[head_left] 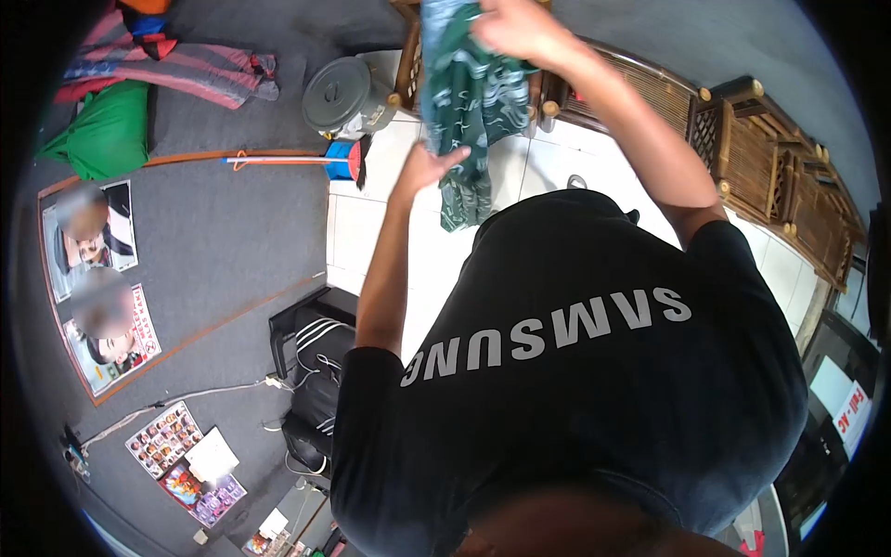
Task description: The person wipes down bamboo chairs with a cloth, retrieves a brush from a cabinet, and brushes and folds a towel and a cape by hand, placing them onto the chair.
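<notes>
A dark green cloth with a pale wavy pattern [461, 111] hangs at the top centre, with a light blue part along its upper left edge. My right hand [515, 30] is closed on the upper part of this cloth. Lower down, my left hand [430, 171] is beside the cloth's left edge, one finger stretched across its front and the hand apart. Whether its other fingers touch the cloth cannot be made out.
A lidded grey bin [339, 96] stands left of the cloth, near a blue and red dustpan [343, 161]. Bamboo furniture [640, 97] lines the upper right. A black chair or bag [320, 385] is at lower left. Green fabric [111, 135] hangs at upper left.
</notes>
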Available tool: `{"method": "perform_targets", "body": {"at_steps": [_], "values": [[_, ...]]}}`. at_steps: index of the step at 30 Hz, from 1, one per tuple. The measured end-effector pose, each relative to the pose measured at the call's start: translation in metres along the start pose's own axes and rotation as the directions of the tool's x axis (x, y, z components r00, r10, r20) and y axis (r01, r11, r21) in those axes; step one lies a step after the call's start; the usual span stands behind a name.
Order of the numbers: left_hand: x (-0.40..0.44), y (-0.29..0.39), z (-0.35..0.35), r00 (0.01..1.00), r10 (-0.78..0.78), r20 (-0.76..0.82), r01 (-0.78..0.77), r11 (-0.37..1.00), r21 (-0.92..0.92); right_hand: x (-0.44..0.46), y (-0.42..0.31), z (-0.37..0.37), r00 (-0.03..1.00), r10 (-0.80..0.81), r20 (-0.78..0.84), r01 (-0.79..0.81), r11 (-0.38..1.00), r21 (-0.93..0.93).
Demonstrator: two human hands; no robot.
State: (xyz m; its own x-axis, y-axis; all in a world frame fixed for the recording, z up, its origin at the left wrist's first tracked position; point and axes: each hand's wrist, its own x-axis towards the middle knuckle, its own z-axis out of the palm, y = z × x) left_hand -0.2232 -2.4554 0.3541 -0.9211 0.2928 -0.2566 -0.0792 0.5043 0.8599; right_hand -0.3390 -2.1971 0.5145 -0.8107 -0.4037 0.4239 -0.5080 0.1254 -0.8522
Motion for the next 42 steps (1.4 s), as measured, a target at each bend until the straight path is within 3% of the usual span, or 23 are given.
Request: {"method": "perform_targets", "body": {"at_steps": [1, 2, 3, 4, 6, 7, 8, 9, 10, 11, 12, 14, 15, 18, 20, 22, 23, 26, 28, 33, 36, 39, 42], "values": [[-0.006, -0.024, 0.009, 0.999, 0.042, -0.020, -0.039, 0.991, 0.125, -0.012, -0.023, -0.032, 0.990, 0.138, 0.040, -0.143, 0.967, 0.209], [-0.012, -0.054, 0.012, 0.999, -0.009, 0.033, 0.003, 0.983, 0.183, -0.025, -0.029, -0.054, 0.980, 0.192, -0.056, -0.156, 0.908, 0.390], [-0.024, -0.075, 0.012, 0.998, -0.003, 0.063, -0.006, 0.990, 0.140, -0.039, -0.010, -0.081, 0.961, 0.253, -0.111, -0.196, 0.907, 0.372], [-0.034, -0.096, 0.005, 0.994, -0.063, 0.089, 0.051, 0.991, 0.123, -0.048, 0.000, -0.107, 0.836, 0.496, -0.236, -0.417, 0.852, 0.316], [-0.050, -0.138, -0.007, 1.000, 0.000, 0.008, -0.002, 0.983, 0.185, -0.092, 0.067, -0.168, 0.836, 0.391, -0.385, -0.468, 0.875, -0.126], [-0.055, -0.148, -0.016, 0.998, 0.029, -0.059, -0.016, 0.976, 0.216, -0.118, 0.109, -0.193, 0.795, 0.444, -0.414, -0.480, 0.877, 0.020], [-0.062, -0.154, -0.024, 0.991, 0.056, -0.124, -0.024, 0.968, 0.250, -0.139, 0.117, -0.213, 0.738, 0.516, -0.435, -0.584, 0.811, -0.029], [-0.064, -0.149, -0.036, 0.992, -0.045, -0.122, 0.073, 0.968, 0.238, -0.160, 0.137, -0.231, 0.700, 0.531, -0.477, -0.653, 0.746, -0.128], [-0.065, -0.132, -0.045, 0.982, -0.148, -0.117, 0.172, 0.959, 0.227, -0.187, 0.172, -0.255, 0.727, 0.501, -0.469, -0.677, 0.639, -0.365], [-0.062, -0.091, -0.046, 0.985, -0.008, -0.172, 0.062, 0.949, 0.309, -0.195, 0.169, -0.247, 0.640, 0.592, -0.490, -0.747, 0.326, -0.580], [-0.060, -0.025, -0.044, 0.977, 0.150, -0.154, -0.098, 0.949, 0.298, -0.200, 0.158, -0.234, 0.541, 0.644, -0.540, -0.690, -0.026, -0.723], [-0.040, 0.002, -0.047, 0.918, 0.372, -0.138, -0.267, 0.836, 0.480, -0.195, 0.134, -0.181, 0.778, 0.569, -0.265, -0.399, 0.122, -0.909], [-0.036, 0.032, -0.044, 0.917, 0.376, -0.134, -0.269, 0.830, 0.488, -0.193, 0.159, -0.153, 0.949, 0.304, -0.077, -0.203, 0.408, -0.890], [-0.026, 0.092, -0.038, 0.914, 0.393, -0.103, -0.289, 0.807, 0.515, -0.141, 0.097, -0.032, 0.958, 0.024, 0.287, 0.098, 0.910, -0.403], [-0.023, 0.114, -0.042, 0.896, 0.439, -0.057, -0.342, 0.768, 0.541, -0.140, 0.113, 0.032, 0.902, 0.085, 0.423, -0.009, 0.984, -0.177], [-0.033, 0.116, -0.058, 0.897, 0.436, -0.063, -0.307, 0.722, 0.620, -0.146, 0.130, 0.051, 0.798, 0.219, 0.562, -0.162, 0.975, -0.150], [-0.040, 0.108, -0.071, 0.897, 0.435, -0.077, -0.270, 0.678, 0.683, -0.144, 0.122, 0.042, 0.744, 0.321, 0.585, -0.179, 0.941, -0.288], [-0.069, 0.036, -0.117, 0.930, 0.304, -0.205, -0.030, 0.621, 0.783, -0.161, 0.132, 0.006, 0.867, 0.286, 0.407, -0.106, 0.906, -0.410], [-0.092, -0.007, -0.127, 0.935, 0.222, -0.277, 0.091, 0.604, 0.792, -0.168, 0.110, -0.032, 0.823, 0.349, 0.448, -0.109, 0.871, -0.479], [-0.151, -0.054, -0.108, 0.946, 0.087, -0.313, 0.201, 0.598, 0.776, -0.232, 0.127, -0.089, 0.756, 0.508, 0.414, -0.201, 0.781, -0.591], [-0.173, -0.062, -0.087, 0.932, 0.124, -0.342, 0.151, 0.723, 0.674, -0.260, 0.116, -0.108, 0.600, 0.663, 0.448, -0.298, 0.704, -0.644], [-0.195, -0.079, -0.077, 0.938, 0.065, -0.339, 0.156, 0.796, 0.584, -0.311, 0.115, -0.117, 0.641, 0.685, 0.347, -0.441, 0.699, -0.564], [-0.210, -0.066, -0.069, 0.938, 0.038, -0.344, 0.154, 0.845, 0.512, -0.326, 0.122, -0.146, 0.503, 0.681, 0.533, -0.416, 0.731, -0.541]]}}
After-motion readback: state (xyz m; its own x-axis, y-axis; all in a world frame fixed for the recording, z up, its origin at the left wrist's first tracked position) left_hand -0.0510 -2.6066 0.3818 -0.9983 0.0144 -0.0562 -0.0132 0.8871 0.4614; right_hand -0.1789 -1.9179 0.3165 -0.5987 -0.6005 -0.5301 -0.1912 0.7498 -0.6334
